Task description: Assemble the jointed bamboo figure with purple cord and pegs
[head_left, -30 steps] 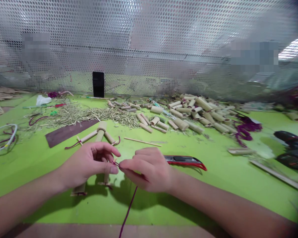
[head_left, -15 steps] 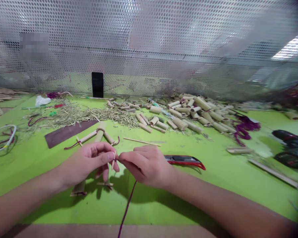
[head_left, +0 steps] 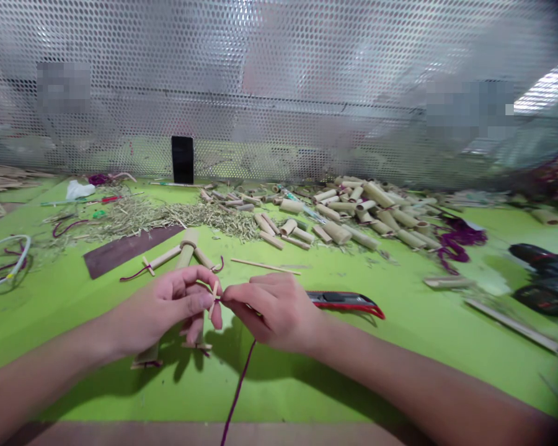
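My left hand (head_left: 167, 308) pinches a small thin bamboo stick (head_left: 212, 301) between thumb and fingers, above a little figure of bamboo tubes (head_left: 186, 248) that lies on the green table (head_left: 307, 384). My right hand (head_left: 274, 310) meets it fingertip to fingertip and pinches a purple cord (head_left: 237, 390) at the stick. The cord hangs from under the right hand down toward the table's near edge. Part of the bamboo figure is hidden under my left hand.
A red and black utility knife (head_left: 348, 301) lies just right of my right hand. Behind are a heap of cut bamboo tubes (head_left: 367, 214), bamboo shavings (head_left: 167, 214), a loose stick (head_left: 265, 266), a dark strip (head_left: 121, 248), purple cord (head_left: 456, 238), a black phone (head_left: 183, 159), a perforated metal screen (head_left: 279, 87).
My left hand has turned the small stick upright and curled its fingers more tightly round it. The right hand stays pinched at the cord, barely moved.
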A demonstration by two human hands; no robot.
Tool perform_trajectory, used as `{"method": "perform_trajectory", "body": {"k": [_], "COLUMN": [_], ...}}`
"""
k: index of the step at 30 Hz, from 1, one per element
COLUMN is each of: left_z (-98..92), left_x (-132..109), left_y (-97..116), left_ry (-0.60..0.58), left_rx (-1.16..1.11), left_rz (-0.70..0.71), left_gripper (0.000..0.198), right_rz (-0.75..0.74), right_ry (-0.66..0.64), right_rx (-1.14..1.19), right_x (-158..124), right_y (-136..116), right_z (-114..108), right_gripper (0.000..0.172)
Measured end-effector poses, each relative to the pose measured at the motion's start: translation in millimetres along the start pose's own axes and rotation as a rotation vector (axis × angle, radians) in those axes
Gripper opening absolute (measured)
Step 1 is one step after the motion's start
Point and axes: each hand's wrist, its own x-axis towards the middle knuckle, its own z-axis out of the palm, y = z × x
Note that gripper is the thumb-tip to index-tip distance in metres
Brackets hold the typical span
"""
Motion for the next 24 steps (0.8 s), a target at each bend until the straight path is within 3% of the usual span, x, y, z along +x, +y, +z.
{"method": "perform_trajectory", "body": {"k": [5,10,18,24], "left_z": [-0.7,0.3,2.8,0.9], "left_x": [-0.2,1.5,0.2,1.6], "left_y": [-0.3,0.0,2.6,2.0], "left_ry": [0.02,0.197,0.469,0.525], "left_rx": [0.032,0.246,0.461,0.508], "left_rz": [0.008,0.038,0.118,0.123], "left_gripper": [0.039,0.033,0.03,0.03], "right_rz": [-0.006,-0.06,0.177,0.033], "right_ry": [0.014,0.041,-0.146,-0.113], "right_rx": [0.034,0.119,0.097,0.139], "right_x": [2.4,3.6,0.8,3.5], "right_y": [-2.5,-6.4,-8.8,-11.4], "right_z": [-1.7,-3.8,-3.3,-6.1], "right_gripper": [0.013,0.004,0.015,0.009]}}
